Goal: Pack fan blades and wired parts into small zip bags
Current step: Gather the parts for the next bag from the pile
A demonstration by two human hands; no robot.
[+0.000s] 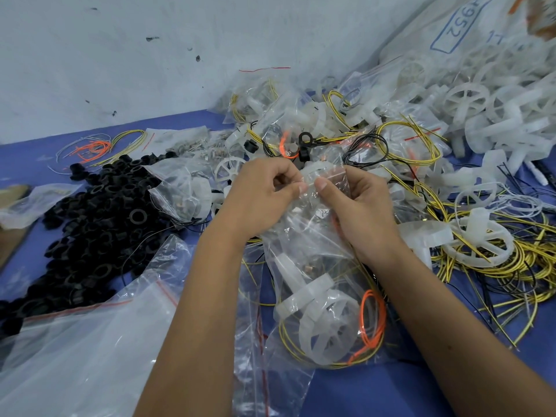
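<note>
At the far left, a heap of black rings (90, 224), too many to be counted, is spread over the blue table (421, 392). A loose bundle of orange and yellow wires (99, 149) is seen behind it, and a stack of empty zip bags (75, 350) lies in front.

In the middle, one small zip bag (319, 266) is held up over the table. Its top edge is pinched by the left hand (261, 197) between thumb and fingers, and the same edge is pinched just beside it by the right hand (358, 206); the seal looks to be in the course of being pressed closed. Inside the bag, one white fan blade (319, 323), one orange wire loop (373, 320) and a yellow wire coil (301, 350) can be made out. Whether other small parts are inside cannot be told.

A few risks can be judged from here. The seal could be left partly open if a wire end is trapped in the strip or if the pressing is uneven. The thin film could be pierced by stiff wire ends if the bag is squeezed.

To the right, filled bags (301, 121) are piled against the wall, and loose fan blades (481, 109) and yellow wires (511, 266) are tangled beyond counting.
</note>
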